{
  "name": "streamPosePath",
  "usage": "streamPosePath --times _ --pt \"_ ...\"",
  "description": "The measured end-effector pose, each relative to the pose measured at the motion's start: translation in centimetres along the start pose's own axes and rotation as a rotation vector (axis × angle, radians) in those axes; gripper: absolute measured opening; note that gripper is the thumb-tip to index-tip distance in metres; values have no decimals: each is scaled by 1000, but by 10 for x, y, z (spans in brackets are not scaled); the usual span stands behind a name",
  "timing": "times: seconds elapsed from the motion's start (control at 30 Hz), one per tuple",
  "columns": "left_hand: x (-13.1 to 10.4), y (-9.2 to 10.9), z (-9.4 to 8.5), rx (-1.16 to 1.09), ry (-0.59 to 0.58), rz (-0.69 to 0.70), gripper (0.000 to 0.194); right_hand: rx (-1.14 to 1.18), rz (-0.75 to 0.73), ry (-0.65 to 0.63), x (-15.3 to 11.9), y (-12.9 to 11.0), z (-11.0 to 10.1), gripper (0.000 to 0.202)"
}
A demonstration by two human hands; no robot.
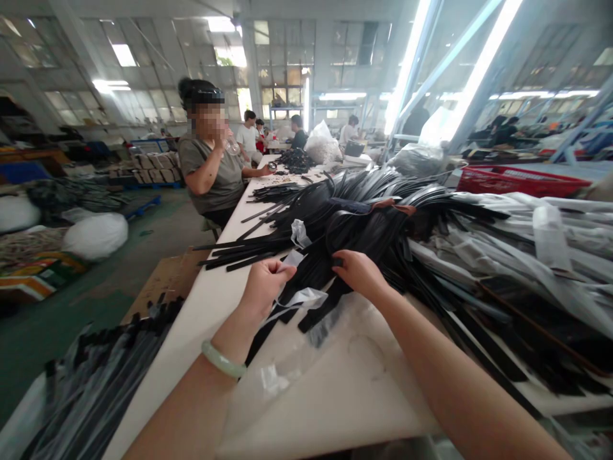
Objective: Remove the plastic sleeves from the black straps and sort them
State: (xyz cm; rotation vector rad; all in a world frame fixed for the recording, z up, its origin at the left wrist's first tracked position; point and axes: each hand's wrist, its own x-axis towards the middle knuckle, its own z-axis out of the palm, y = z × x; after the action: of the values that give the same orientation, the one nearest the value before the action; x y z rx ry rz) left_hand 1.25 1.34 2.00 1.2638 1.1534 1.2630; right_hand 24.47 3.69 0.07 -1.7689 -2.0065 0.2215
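Observation:
My left hand [268, 284], with a pale green bangle at its wrist, is closed in a pinch on a thin clear plastic sleeve [308, 299]. The sleeve hangs in crumpled folds over the table's near part. My right hand [359, 271] has its fingers curled at the edge of the heap of long black straps [311, 211], closed on a black strap. The fingertips of that hand are partly hidden. Another scrap of clear plastic [299, 234] lies on the straps just beyond my left hand.
The straps spread across a long pale table [335, 396]. Plastic-wrapped straps [479, 246] and a red crate [522, 181] are at the right. More wrapped straps [105, 377] stand at lower left. A person [211, 160] sits along the table's left side, holding a clear cup.

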Motion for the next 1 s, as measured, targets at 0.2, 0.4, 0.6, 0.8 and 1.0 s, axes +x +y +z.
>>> streamPosePath --times 0.2,0.4,0.6,0.8,1.0 --pt "1 2 -2 61 1 17 39 25 -147 -91 -3 -18 8 25" --pt "8 8 -9 392 168 194 43 20 -208 -190 -10 -24 1 29" --pt "10 12 -10 657 271 282 19 39 -191 -186 -4 -25 -7 22" --pt "14 5 -13 547 101 276 29 -16 -196 -218 -8 -26 -10 17" --pt "8 1 -8 213 70 20 32 35 -230 -236 -12 -28 -6 15"
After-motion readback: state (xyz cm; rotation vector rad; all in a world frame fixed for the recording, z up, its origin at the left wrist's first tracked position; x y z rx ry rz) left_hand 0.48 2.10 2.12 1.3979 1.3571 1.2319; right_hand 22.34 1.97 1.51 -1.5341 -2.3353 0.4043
